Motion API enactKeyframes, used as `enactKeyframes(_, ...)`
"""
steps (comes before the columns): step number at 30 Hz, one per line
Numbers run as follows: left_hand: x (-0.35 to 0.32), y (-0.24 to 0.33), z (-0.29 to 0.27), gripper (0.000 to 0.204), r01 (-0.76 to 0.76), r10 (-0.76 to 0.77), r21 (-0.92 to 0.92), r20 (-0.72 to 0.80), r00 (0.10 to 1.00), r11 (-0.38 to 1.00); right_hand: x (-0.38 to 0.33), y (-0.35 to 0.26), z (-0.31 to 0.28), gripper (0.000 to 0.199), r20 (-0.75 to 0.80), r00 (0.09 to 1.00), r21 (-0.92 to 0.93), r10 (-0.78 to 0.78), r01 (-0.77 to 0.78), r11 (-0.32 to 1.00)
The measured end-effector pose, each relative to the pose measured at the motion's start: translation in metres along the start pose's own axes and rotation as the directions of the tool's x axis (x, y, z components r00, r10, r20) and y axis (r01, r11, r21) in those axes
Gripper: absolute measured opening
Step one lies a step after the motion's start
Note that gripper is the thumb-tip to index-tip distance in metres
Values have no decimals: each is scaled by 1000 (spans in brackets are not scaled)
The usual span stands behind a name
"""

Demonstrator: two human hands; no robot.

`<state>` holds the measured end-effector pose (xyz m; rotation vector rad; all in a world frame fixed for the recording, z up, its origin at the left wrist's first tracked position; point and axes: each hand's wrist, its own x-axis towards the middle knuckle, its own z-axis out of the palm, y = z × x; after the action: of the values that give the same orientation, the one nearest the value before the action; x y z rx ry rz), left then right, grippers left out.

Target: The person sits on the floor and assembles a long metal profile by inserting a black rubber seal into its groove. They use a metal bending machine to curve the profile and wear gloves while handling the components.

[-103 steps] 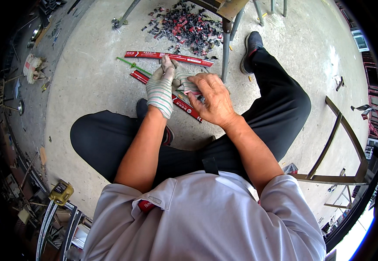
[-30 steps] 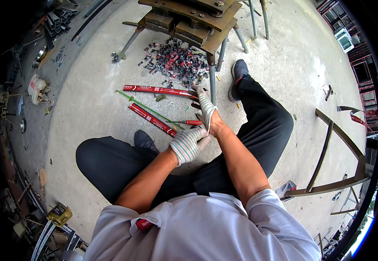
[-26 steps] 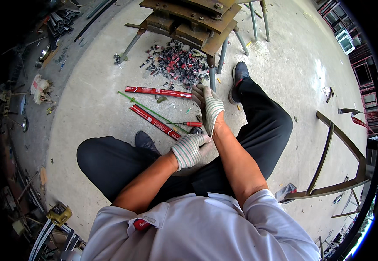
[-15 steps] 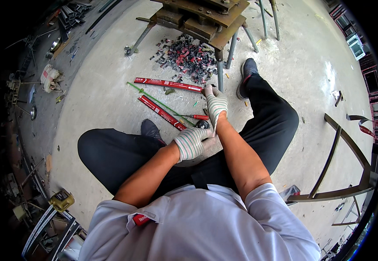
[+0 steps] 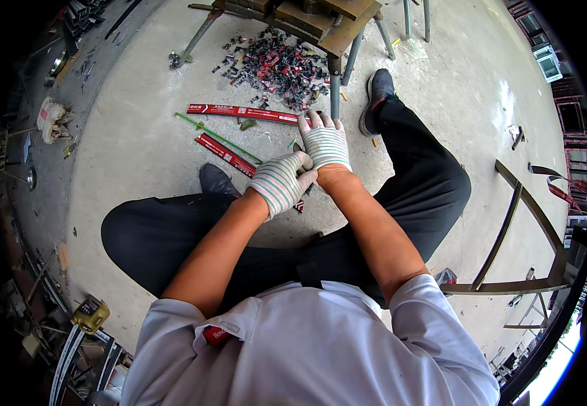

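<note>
- I'm sitting on a bare concrete floor (image 5: 138, 135), red strips (image 5: 243, 112) lying ahead.
- My left hand (image 5: 280, 181) is gripping my right hand (image 5: 325, 144) at the glove cuff; right fingers spread.
- Scrap pile (image 5: 276, 64) sitting under a metal stand (image 5: 307, 17).

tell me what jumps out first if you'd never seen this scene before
Two hands in striped white work gloves meet at centre: the left hand grips the cuff of the glove on the right hand, fingers spread. Just beyond them, long red strips and a thin green rod lie on the concrete floor, with a heap of red and black offcuts under a rusty metal stand.
</note>
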<state>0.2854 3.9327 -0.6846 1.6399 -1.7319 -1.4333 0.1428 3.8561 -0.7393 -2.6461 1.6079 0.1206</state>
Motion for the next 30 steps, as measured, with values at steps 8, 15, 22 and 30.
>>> enactKeyframes(8, 0, -5, -12, 16, -5, -6, 79, 144, 990, 997, -1, -14, 1, 54, 84, 984, -31, -158, 161, 987)
enactKeyframes(15, 8, -25, 28, 18, -254, 260, -64, 112, 959, 965, 0, 0, -4, 56, 289, 919, 253, -268, 197, 947)
enactKeyframes(22, 29, -28, 7, 17, 43, -40, -476, 15, 999, 878, 51, 73, -20, 26, 303, 837, 936, 457, -350, 21)
enactKeyframes(30, 84, -96, -9, 19, 140, -185, -234, -181, 966, 962, 149, 165, -56, 26, 212, 807, 971, 551, -112, -209)
